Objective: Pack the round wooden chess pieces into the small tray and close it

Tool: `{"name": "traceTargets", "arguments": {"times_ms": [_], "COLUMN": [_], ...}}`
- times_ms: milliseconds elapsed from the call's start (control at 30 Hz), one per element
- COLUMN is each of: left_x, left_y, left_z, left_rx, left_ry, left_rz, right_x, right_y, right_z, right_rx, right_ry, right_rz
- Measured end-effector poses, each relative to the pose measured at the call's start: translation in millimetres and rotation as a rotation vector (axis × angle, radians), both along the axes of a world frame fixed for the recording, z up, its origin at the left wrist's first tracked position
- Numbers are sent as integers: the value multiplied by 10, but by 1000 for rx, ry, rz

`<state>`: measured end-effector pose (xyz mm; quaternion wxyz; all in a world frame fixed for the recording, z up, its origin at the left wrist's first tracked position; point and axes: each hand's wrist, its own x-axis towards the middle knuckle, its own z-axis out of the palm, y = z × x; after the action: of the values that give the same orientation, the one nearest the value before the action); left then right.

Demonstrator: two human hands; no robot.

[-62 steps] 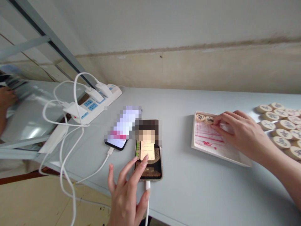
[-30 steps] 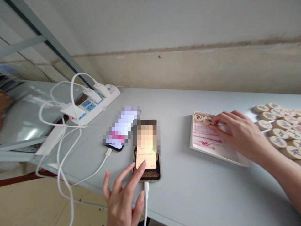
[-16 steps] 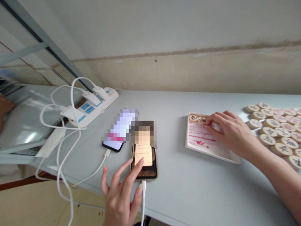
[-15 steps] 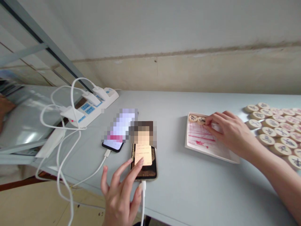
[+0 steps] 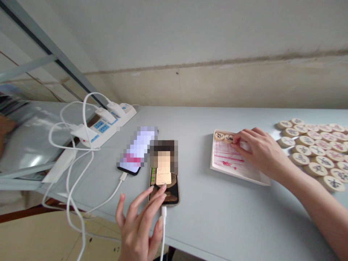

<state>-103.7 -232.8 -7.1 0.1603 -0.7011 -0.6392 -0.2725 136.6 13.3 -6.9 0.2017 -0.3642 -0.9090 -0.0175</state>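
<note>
My left hand [image 5: 140,224] is open, fingers spread, with fingertips on the lower screen of a phone [image 5: 173,192]. The phone lies flat, a white charging cable [image 5: 163,224] in its lower end. On the right, my right hand [image 5: 258,148] reaches into a shallow white box [image 5: 239,176] whose floor has red pen marks. Its thumb and fingers are pinched at the edge of a Chinese chess piece [image 5: 228,139], partly hidden by the fingertips. Beside that piece, another round piece [image 5: 219,136] sits in the box's far left corner.
Many more wooden chess pieces [image 5: 317,168], lettered in black or red, lie grouped at the right. A second phone [image 5: 133,168] is charging left of the first. A power strip [image 5: 108,127] with plugs and looping white cables [image 5: 71,181] occupies the table's left side.
The pale card on the phone screen has shifted up, and green marks show at the screen's left. My right hand keeps its pinch at the piece. The whole view has shifted slightly.
</note>
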Motion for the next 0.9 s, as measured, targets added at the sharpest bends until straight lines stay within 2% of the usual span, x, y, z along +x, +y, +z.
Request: {"name": "traceTargets", "arguments": {"times_ms": [133, 267, 333, 467, 567, 733, 833, 900], "left_x": [48, 121, 162, 265, 350, 373, 276, 203], "left_y": [48, 248, 381, 538, 494, 280, 127, 28], "left_z": [-8, 37, 79, 133, 66, -219, -340, -362], "left_rx": [-98, -253, -250, -135, -47, 48, 12, -57], "left_ry": [10, -52, -93, -138, -167, -142, -135, -115], "left_rz": [60, 205, 281, 369, 421, 460, 454, 435], "right_x": [0, -1, -2, -9, -17, -24, -25, -27], "right_y": [-2, -1, -1, -12, -30, -57, -75, -89], "right_z": [-12, -17, -13, 10, 35, 78, 105, 127], "right_rx": [10, 0, -11, -20, -34, -80, -90, -102], "right_ry": [3, 18, 25, 29, 15, -8, -21, -24], "right_rz": [-1, 3, 8, -3, -15, -27, -40, -54]}}
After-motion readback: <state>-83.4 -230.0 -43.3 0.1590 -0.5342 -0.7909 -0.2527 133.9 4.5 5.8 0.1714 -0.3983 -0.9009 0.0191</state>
